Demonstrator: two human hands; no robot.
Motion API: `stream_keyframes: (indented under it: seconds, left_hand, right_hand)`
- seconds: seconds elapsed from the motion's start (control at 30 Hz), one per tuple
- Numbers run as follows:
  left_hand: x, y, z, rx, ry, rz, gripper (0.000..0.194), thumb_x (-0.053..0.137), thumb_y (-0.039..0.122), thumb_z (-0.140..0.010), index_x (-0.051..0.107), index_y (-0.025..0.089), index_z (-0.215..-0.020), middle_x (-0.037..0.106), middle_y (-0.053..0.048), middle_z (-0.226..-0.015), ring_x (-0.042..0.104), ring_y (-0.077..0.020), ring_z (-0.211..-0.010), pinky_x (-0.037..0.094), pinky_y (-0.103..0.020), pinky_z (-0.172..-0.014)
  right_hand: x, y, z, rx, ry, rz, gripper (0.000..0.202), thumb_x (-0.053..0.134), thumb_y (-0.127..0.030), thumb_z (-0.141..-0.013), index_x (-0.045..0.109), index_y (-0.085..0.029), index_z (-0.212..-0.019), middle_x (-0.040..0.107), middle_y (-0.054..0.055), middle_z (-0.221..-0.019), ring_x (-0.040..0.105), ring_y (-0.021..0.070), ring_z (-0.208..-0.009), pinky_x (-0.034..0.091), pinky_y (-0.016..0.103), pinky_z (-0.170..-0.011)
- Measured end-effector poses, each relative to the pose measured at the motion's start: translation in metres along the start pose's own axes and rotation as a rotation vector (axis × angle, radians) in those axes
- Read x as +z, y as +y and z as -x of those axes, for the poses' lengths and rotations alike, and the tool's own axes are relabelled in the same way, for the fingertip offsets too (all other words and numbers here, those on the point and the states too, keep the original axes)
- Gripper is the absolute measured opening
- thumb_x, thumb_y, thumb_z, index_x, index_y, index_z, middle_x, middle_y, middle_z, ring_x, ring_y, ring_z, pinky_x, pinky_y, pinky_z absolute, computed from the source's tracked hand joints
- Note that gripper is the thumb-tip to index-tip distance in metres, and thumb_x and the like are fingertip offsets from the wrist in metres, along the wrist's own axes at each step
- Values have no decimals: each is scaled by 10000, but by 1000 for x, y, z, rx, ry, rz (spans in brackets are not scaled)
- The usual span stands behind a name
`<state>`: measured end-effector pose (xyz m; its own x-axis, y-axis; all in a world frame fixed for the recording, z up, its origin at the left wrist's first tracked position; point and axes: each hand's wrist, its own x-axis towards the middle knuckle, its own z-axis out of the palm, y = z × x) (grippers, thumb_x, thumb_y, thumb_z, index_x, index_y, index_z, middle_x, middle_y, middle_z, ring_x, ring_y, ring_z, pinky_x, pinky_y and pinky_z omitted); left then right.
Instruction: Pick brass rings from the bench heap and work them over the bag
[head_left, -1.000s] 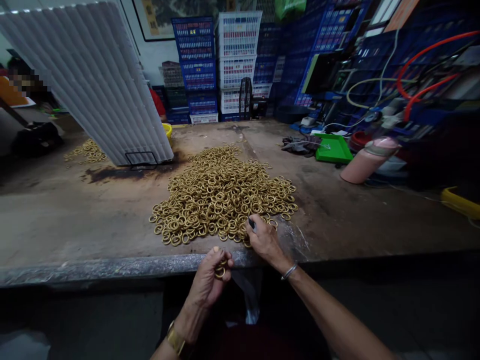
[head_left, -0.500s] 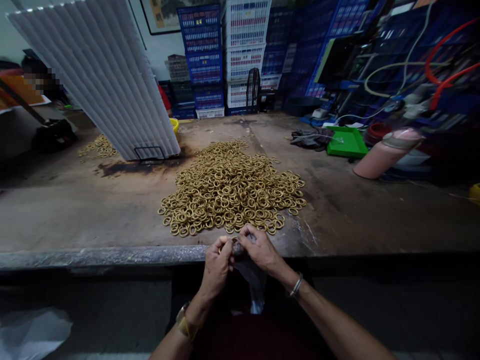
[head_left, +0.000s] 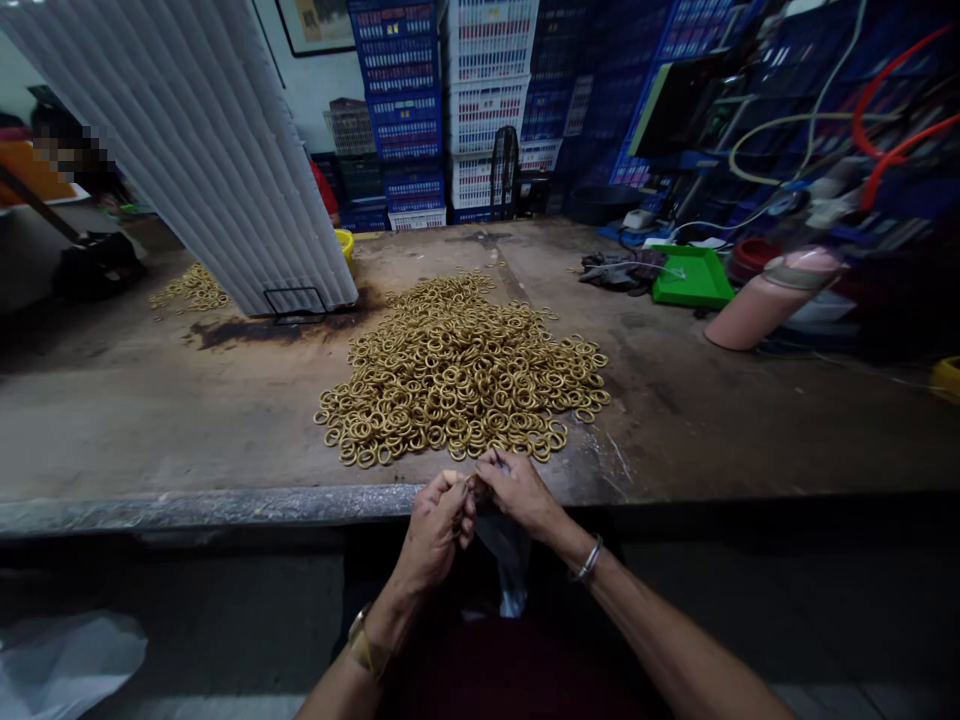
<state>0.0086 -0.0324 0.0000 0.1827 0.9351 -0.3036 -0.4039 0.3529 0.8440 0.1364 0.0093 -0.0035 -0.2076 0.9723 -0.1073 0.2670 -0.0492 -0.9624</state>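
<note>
At the near edge of a worktop, the left hand pinches a gold-coloured ring, the right hand at its right side, grip unclear, with a heap of loose rings just beyond both.

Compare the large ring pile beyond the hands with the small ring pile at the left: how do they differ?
Size: the large pile spreads far wider than the small pile.
Place: on the table, the large pile reaches close to the front edge; the small pile sits well back, beside the ribbed panel.
View: the large pile shows almost whole; the panel may hide part of the small pile.
Both: gold-coloured rings lying loose.
</note>
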Motion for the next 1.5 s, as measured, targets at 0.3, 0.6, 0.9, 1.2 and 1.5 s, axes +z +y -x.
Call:
stream_keyframes:
  seconds: [0.3, 0.6, 0.9, 1.2, 1.5]
  left_hand:
    - [1, -1, 0, 95, 69, -214, 266, 524, 427, -773, 465, 169, -754, 455, 59, -577, 371, -31, -419, 291, -140, -392]
    - [1, -3, 0, 186, 104, -334, 262, 525, 416, -772, 469, 170, -703, 453, 58, -551, 390, -44, -434, 310, -150, -407]
    - [4, 9, 25, 43, -96, -20, 219, 574, 373, -758, 478, 177, -763, 471, 54, -543, 356, -38, -383, 265, -145, -348]
    - [-13, 4, 8, -65, 40, 323, 225, 603, 326, -732, 485, 138, -699, 584, -35, -729, 442, -54, -473, 294, -153, -370]
    - [-23, 4, 8, -113, -21, 396, 207, 580, 291, -731, 541, 177, -898, 555, -4, -698, 472, -70, -497, 303, -150, -376]
  right_hand:
    - [1, 9, 15, -304, -90, 574, 109, 442, -146, -730, 540, -193, -732, 599, 6, -664, 501, 112, -594, 299, 206, -559]
    - [1, 3, 18, -259, -98, 740, 140, 424, -124, -712, 533, -185, -776, 600, 20, -672, 505, 127, -613, 262, 220, -554]
    - [-26, 15, 8, -170, 91, 798, 143, 420, -226, -798, 559, -198, -807, 600, 13, -650, 495, 121, -566, 259, 225, -534]
    - [-21, 23, 16, -253, 147, 828, 174, 424, -292, -837, 553, -207, -920, 643, 35, -813, 577, 151, -711, 316, 232, -604]
    - [-1, 6, 11, -47, 54, 997, 177, 447, -335, -837, 491, -216, -959, 644, 53, -812, 592, 178, -721, 264, 252, -571]
